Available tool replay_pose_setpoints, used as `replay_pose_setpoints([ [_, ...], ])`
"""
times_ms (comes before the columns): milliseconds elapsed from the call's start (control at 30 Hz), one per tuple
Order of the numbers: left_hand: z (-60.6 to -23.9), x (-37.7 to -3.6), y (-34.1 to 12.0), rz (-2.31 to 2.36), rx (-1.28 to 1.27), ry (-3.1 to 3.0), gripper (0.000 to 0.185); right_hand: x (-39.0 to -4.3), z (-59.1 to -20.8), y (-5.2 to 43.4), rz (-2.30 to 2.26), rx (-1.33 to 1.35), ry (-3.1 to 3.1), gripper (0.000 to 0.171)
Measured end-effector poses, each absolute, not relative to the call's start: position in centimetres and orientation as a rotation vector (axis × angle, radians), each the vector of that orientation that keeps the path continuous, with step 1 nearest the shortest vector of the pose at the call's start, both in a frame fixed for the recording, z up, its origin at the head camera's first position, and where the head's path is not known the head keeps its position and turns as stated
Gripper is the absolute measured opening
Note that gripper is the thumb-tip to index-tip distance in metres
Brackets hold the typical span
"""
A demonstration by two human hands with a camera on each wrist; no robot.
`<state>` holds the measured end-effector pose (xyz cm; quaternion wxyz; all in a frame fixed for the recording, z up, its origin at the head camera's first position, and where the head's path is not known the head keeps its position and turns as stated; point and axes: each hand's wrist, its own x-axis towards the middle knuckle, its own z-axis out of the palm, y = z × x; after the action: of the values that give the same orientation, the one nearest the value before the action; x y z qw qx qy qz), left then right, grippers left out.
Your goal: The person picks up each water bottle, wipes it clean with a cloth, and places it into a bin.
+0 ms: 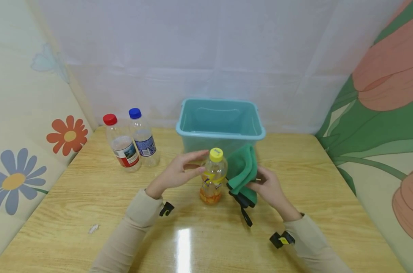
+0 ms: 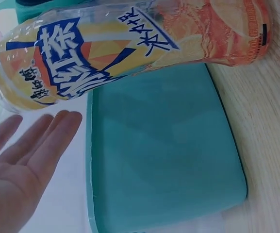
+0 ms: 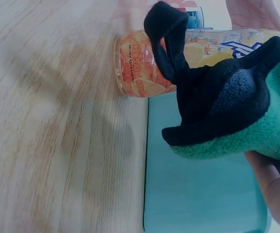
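Note:
A clear plastic bottle (image 1: 214,178) with a yellow cap and an orange-yellow label stands upright on the table, between my hands. My left hand (image 1: 180,169) is beside its upper part, fingers extended; the left wrist view shows the fingertips (image 2: 69,119) close to the bottle (image 2: 130,48), with no grip on it. In my right hand (image 1: 269,187) a folded green cloth (image 1: 244,170) with black edging and a black hanging loop is held just right of the bottle. The right wrist view shows the cloth (image 3: 227,107) pinched between thumb and fingers.
Directly behind the bottle stands a light-blue plastic bin (image 1: 220,135), its top uncovered. Further left are two clear bottles, a red-capped one (image 1: 122,148) and a blue-capped one (image 1: 144,142). A small white scrap (image 1: 94,228) lies at the table's left front.

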<state>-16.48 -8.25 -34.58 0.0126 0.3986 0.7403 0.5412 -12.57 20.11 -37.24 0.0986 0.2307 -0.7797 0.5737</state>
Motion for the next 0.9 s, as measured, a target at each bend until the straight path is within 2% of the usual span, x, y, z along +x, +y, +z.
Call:
replay_pose_setpoints([
  [133, -34.8, -16.0, -7.9, 1.736, 1.242, 2.401, 0.050, -12.5, -37.1, 20.1, 1.670, 0.673, -2.320, 0.037],
  [467, -34.2, -14.0, -6.3, 1.809, 1.042, 2.721, 0.044, -12.6, -36.5, 19.8, 1.597, 0.739, -2.335, 0.042],
  [900, -34.6, -13.8, -5.7, 1.776, 1.115, 2.731, 0.043, -12.9, -35.9, 18.6, 1.564, 0.817, -2.318, 0.042],
])
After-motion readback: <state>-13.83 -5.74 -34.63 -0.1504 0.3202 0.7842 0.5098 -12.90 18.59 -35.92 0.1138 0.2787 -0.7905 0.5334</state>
